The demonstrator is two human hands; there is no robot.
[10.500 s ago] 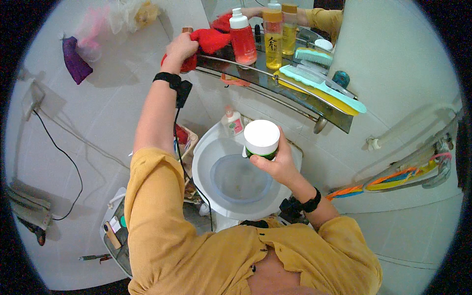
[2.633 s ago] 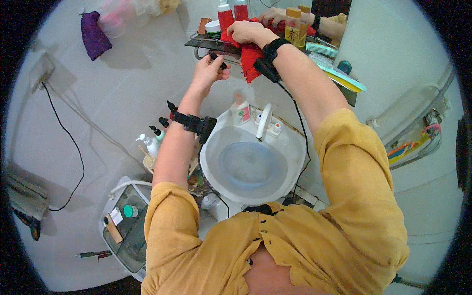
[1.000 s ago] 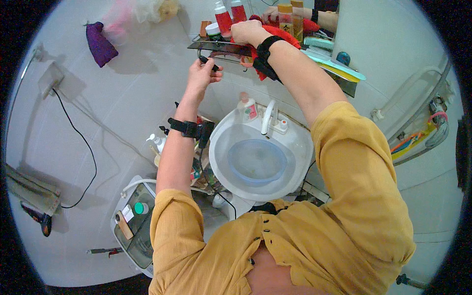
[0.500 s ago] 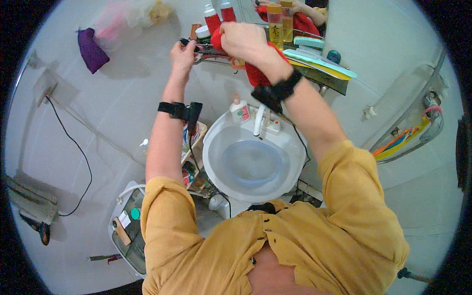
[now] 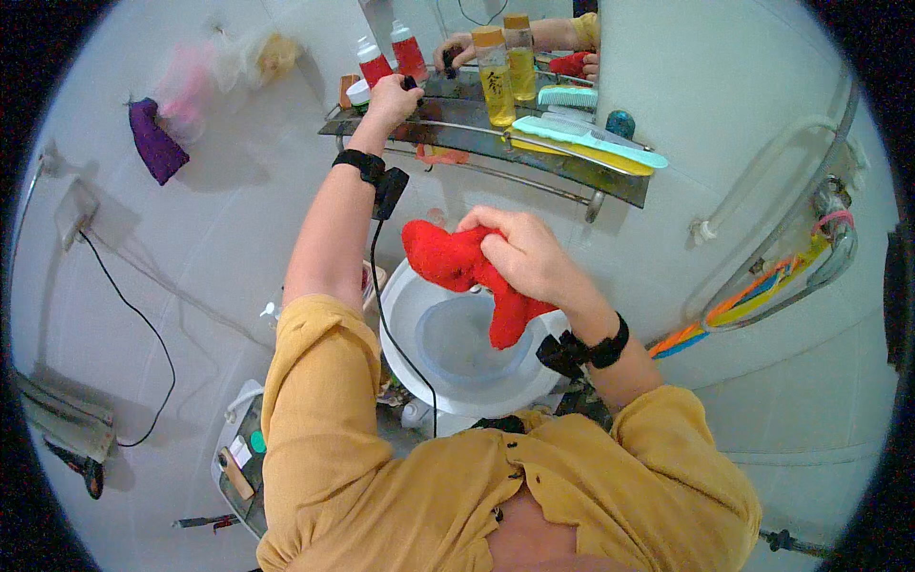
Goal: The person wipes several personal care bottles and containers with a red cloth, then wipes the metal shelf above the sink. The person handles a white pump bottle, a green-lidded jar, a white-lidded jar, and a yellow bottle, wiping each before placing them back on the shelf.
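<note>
The right hand [image 5: 524, 255] clutches a red cloth [image 5: 448, 257], sink [image 5: 477, 398] beneath it; the left hand [image 5: 389, 101] pinches a black object [image 5: 411, 84], shelf [image 5: 453, 112] beneath it.

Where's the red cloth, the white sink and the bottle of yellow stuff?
Red cloth [image 5: 456, 261]: head view, on its bunched middle.
White sink [image 5: 477, 400]: head view, on its near rim.
Bottle of yellow liquid [image 5: 497, 91]: head view, on its body.
</note>
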